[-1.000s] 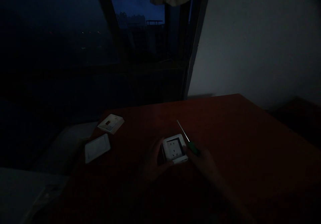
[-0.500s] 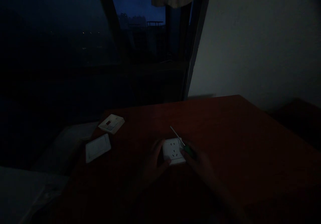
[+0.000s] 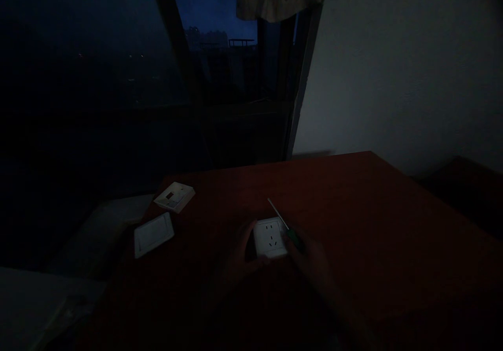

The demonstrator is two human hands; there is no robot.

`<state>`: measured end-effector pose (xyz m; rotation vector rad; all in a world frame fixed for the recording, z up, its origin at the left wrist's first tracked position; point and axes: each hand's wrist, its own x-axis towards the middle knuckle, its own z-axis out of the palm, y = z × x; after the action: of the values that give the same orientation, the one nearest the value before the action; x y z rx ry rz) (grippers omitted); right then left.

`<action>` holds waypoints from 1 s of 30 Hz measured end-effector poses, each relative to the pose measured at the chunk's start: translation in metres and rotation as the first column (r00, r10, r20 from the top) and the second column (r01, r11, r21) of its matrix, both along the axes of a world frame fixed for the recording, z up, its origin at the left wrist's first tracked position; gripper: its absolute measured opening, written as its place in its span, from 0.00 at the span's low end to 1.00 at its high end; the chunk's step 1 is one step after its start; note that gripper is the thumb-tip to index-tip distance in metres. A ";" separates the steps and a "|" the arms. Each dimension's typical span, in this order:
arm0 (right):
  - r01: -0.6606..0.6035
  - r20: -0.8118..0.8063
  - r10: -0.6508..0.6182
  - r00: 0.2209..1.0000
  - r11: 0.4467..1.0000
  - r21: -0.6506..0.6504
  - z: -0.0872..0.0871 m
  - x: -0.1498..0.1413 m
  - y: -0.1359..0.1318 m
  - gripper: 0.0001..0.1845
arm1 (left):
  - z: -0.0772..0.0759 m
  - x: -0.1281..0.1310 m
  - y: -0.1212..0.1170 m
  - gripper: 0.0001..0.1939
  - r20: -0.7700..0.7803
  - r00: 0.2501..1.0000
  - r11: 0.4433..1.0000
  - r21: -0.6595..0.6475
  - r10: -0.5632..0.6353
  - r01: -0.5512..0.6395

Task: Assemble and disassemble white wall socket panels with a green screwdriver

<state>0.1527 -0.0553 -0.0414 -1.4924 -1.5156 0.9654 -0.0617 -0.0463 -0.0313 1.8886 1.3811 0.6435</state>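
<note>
Dimly, left hand [image 3: 239, 254] clamps left edge of white socket panel [image 3: 269, 240], thumb on near side. Right hand [image 3: 312, 256] closes round green-handled screwdriver [image 3: 294, 238], thumb at panel's right edge, partly hiding it; shaft points far left. Panel at near middle of red table [image 3: 338, 194]. White plate [image 3: 153, 234], pale box [image 3: 178, 196] lie left; box markings unreadable.

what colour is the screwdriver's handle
Dark green; the handle shows best in the head view, in the right hand.
</note>
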 end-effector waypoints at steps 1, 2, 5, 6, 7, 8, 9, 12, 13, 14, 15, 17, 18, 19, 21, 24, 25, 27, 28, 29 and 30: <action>0.013 0.014 -0.013 1.000 1.000 0.002 0.000 -0.001 0.000 0.21 | 0.000 -0.001 0.001 0.44 -0.001 1.000 1.000 0.001 -0.008 0.008; 0.035 0.034 -0.036 0.999 0.999 0.009 0.000 -0.002 -0.001 0.20 | 0.000 -0.001 0.001 0.45 0.001 1.000 1.000 0.000 -0.013 0.013; 0.101 0.087 -0.104 0.991 0.994 0.031 -0.001 -0.005 -0.002 0.18 | 0.000 -0.001 0.002 0.45 0.011 1.000 1.000 -0.010 -0.002 0.002; 0.112 0.092 -0.114 0.989 0.993 0.026 -0.001 -0.005 -0.001 0.19 | 0.000 0.000 0.003 0.44 0.011 1.000 1.000 -0.008 0.006 -0.006; 0.120 0.089 -0.121 0.989 0.993 0.014 -0.001 -0.004 -0.001 0.19 | 0.000 0.002 0.004 0.44 0.006 1.000 1.000 -0.004 0.012 -0.012; 0.127 0.084 -0.126 0.988 0.992 0.000 -0.001 -0.003 0.000 0.19 | -0.001 0.004 0.005 0.43 -0.005 1.000 1.000 0.000 0.012 -0.012; 0.134 0.082 -0.132 0.988 0.991 -0.013 -0.001 0.000 0.002 0.20 | -0.001 0.007 0.006 0.42 -0.019 1.000 1.000 0.006 0.006 -0.006; 0.172 0.089 -0.170 0.981 0.985 -0.019 -0.002 0.014 0.011 0.22 | -0.005 0.023 0.017 0.42 -0.051 0.998 0.999 0.034 -0.027 0.029; 0.187 0.092 -0.184 0.979 0.982 -0.021 -0.003 0.021 0.015 0.23 | -0.007 0.031 0.022 0.43 -0.045 0.998 0.998 0.055 -0.032 0.034; 0.204 0.095 -0.201 0.975 0.979 -0.023 -0.004 0.029 0.020 0.24 | -0.008 0.041 0.029 0.43 -0.031 0.999 0.996 0.080 -0.041 0.043; 0.220 0.098 -0.216 0.971 0.975 -0.031 -0.005 0.038 0.026 0.25 | -0.010 0.052 0.036 0.43 -0.011 0.997 0.993 0.099 -0.071 0.071; 0.260 0.100 -0.254 0.962 0.964 -0.052 -0.007 0.059 0.040 0.26 | -0.013 0.077 0.052 0.43 0.036 0.997 0.992 0.107 -0.071 0.067; 0.277 0.098 -0.270 0.958 0.959 -0.063 -0.008 0.071 0.047 0.27 | -0.014 0.090 0.061 0.44 0.072 0.995 0.994 0.090 -0.074 0.068; 0.294 0.097 -0.287 0.953 0.953 -0.073 -0.009 0.082 0.055 0.27 | -0.015 0.104 0.069 0.45 0.085 0.993 0.993 0.089 -0.084 0.076; 0.329 0.101 -0.321 0.942 0.940 -0.090 -0.010 0.102 0.069 0.27 | -0.017 0.129 0.084 0.46 0.105 0.991 0.993 0.093 -0.088 0.078; 0.359 0.106 -0.349 0.931 0.927 -0.106 -0.009 0.126 0.084 0.27 | -0.019 0.157 0.101 0.46 0.124 0.987 0.990 0.112 -0.104 0.091; 0.366 0.103 -0.356 0.929 0.925 -0.105 -0.009 0.131 0.087 0.27 | -0.020 0.163 0.105 0.46 0.127 0.986 0.989 0.117 -0.109 0.094; 0.378 0.099 -0.369 0.924 0.920 -0.100 -0.009 0.137 0.090 0.27 | -0.023 0.172 0.110 0.46 0.127 0.986 0.988 0.122 -0.112 0.096; 0.383 0.100 -0.374 0.922 0.919 -0.098 -0.009 0.139 0.091 0.26 | -0.024 0.174 0.111 0.47 0.126 0.986 0.988 0.124 -0.112 0.097; 0.388 0.104 -0.379 0.920 0.917 -0.096 -0.010 0.140 0.091 0.26 | -0.025 0.176 0.112 0.47 0.124 0.986 0.988 0.124 -0.112 0.096; 0.394 0.112 -0.384 0.917 0.914 -0.093 -0.010 0.140 0.091 0.26 | -0.027 0.177 0.113 0.47 0.120 0.987 0.988 0.125 -0.111 0.096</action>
<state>0.2931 0.0362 -0.0514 -1.8552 -1.1715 0.7611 0.1157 0.0669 -0.0579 1.9622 1.1789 0.7947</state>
